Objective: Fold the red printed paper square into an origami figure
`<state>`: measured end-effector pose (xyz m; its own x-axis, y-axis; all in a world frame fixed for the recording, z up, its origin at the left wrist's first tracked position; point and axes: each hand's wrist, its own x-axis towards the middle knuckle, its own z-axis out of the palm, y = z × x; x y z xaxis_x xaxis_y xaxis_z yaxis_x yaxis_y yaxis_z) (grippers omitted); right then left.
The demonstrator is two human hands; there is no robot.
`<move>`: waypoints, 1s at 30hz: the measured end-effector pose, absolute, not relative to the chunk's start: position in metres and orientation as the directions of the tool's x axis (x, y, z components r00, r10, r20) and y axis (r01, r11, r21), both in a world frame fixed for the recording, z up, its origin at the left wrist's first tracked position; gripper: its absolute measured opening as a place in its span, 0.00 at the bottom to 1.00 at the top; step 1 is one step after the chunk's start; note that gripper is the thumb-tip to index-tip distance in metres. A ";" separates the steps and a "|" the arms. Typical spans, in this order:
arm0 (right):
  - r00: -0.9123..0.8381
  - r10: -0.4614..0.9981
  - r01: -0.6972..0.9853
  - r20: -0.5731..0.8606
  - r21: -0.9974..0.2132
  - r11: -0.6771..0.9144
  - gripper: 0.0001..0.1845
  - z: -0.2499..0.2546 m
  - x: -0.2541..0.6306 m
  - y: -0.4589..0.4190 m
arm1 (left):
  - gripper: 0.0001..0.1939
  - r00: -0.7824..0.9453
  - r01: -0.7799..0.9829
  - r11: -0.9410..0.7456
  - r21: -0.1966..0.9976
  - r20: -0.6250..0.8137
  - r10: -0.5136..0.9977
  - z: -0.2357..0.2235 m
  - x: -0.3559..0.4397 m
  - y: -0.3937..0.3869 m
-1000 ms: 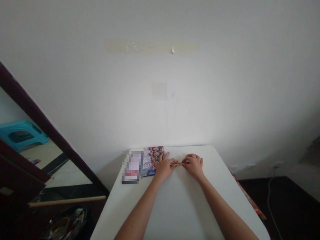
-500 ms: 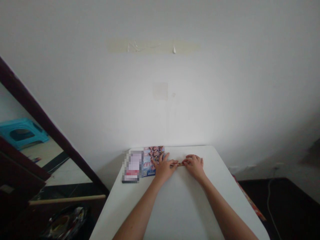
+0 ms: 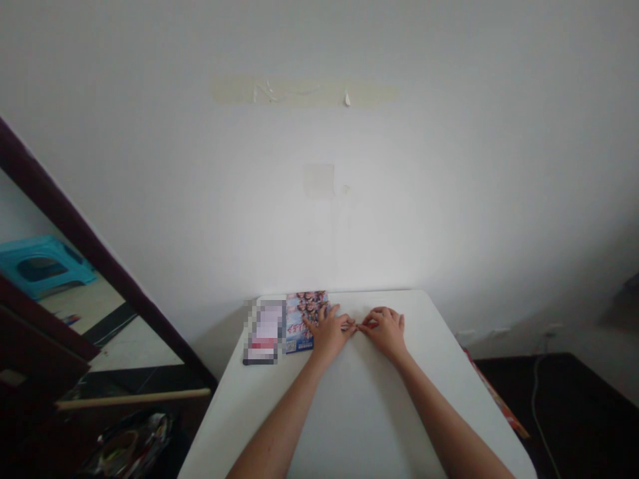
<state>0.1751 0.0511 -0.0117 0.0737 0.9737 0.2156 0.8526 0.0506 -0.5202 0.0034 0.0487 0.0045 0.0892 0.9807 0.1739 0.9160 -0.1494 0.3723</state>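
Note:
My left hand [image 3: 329,332] rests on the right edge of a printed leaflet [image 3: 295,336], its outer fingers spread. Its thumb and index finger are pinched together at the right. Facing it, my right hand [image 3: 387,330] pinches at almost the same spot, the fingertips of both hands nearly touching. Between them is a narrow patterned strip [image 3: 357,326], mostly covered by the fingers; its material cannot be made out. Left of the leaflet lies a phone [image 3: 267,332], its screen blurred out.
The white table [image 3: 369,412] stands against a pale wall [image 3: 449,166] with tape marks. To the left are a dark-framed mirror [image 3: 107,256] showing a blue stool [image 3: 44,266], and a bin [image 3: 132,446] with a black liner. A cable [image 3: 535,399] hangs at the right.
My right hand has shifted slightly left, closing the gap to my left hand. The brownish strip that showed between the fingers is now mostly covered. My left hand has barely moved.

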 end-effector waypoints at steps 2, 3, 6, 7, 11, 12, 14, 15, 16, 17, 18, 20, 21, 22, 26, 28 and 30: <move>0.086 0.975 0.847 0.203 -0.530 0.036 0.07 -0.012 0.175 0.052 | 0.10 0.095 0.908 -0.151 0.391 0.161 0.982 0.004 0.002 0.050; 0.091 0.976 0.844 0.200 -0.536 0.031 0.06 -0.012 0.175 0.053 | 0.10 0.103 0.904 -0.157 0.398 0.153 0.983 0.003 0.000 0.051; 0.094 0.978 0.833 0.185 -0.553 0.025 0.04 -0.011 0.176 0.053 | 0.09 0.122 0.899 -0.172 0.404 0.147 0.982 0.002 -0.004 0.053; 0.094 0.979 0.830 0.179 -0.557 0.022 0.04 -0.011 0.176 0.054 | 0.09 0.126 0.899 -0.175 0.401 0.145 0.981 0.001 -0.005 0.053; 0.094 0.982 0.830 0.163 -0.558 0.013 0.06 -0.008 0.179 0.054 | 0.10 0.136 0.902 -0.172 0.397 0.116 0.984 0.003 -0.006 0.053; 0.091 0.983 0.832 0.160 -0.554 0.014 0.07 -0.008 0.179 0.054 | 0.11 0.136 0.902 -0.168 0.398 0.106 0.985 0.003 -0.006 0.053; 0.080 0.985 0.838 0.152 -0.545 0.016 0.08 -0.007 0.180 0.054 | 0.11 0.137 0.903 -0.165 0.397 0.099 0.986 0.003 -0.006 0.052; 0.077 0.986 0.841 0.149 -0.541 0.016 0.08 -0.008 0.180 0.055 | 0.11 0.139 0.903 -0.169 0.394 0.103 0.985 0.002 -0.006 0.052; 0.073 0.986 0.843 0.146 -0.538 0.017 0.08 -0.008 0.180 0.055 | 0.11 0.142 0.904 -0.176 0.390 0.113 0.983 0.001 -0.007 0.052; 0.070 0.987 0.845 0.148 -0.535 0.021 0.08 -0.009 0.180 0.054 | 0.11 0.145 0.904 -0.184 0.386 0.128 0.981 0.000 -0.007 0.051; 0.062 0.986 0.846 0.155 -0.533 0.030 0.09 -0.009 0.180 0.053 | 0.11 0.149 0.904 -0.195 0.381 0.146 0.978 -0.002 -0.008 0.050; 0.037 0.982 0.849 0.186 -0.524 0.067 0.12 -0.011 0.181 0.051 | 0.12 0.149 0.905 -0.210 0.369 0.188 0.971 -0.005 -0.008 0.048; 0.020 0.978 0.851 0.206 -0.517 0.091 0.14 -0.012 0.181 0.050 | 0.12 0.148 0.906 -0.218 0.364 0.209 0.967 -0.006 -0.008 0.046; 0.001 0.974 0.854 0.225 -0.507 0.116 0.16 -0.012 0.181 0.048 | 0.12 0.148 0.906 -0.224 0.359 0.229 0.962 -0.007 -0.008 0.045; -0.040 0.964 0.865 0.263 -0.474 0.165 0.17 -0.012 0.181 0.044 | 0.12 0.123 0.907 -0.216 0.360 0.265 0.956 -0.007 -0.006 0.040; -0.042 0.963 0.867 0.267 -0.469 0.167 0.15 -0.013 0.182 0.044 | 0.13 0.121 0.905 -0.216 0.367 0.266 0.956 -0.006 -0.005 0.040; -0.041 0.961 0.869 0.272 -0.464 0.169 0.14 -0.014 0.182 0.044 | 0.13 0.120 0.901 -0.221 0.374 0.273 0.954 -0.006 -0.005 0.040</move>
<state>0.1820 0.0442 -0.0137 -0.0414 0.9614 0.2721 0.8694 0.1689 -0.4644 -0.0049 0.0398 -0.0055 0.1205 0.9544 0.2730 0.9008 -0.2206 0.3739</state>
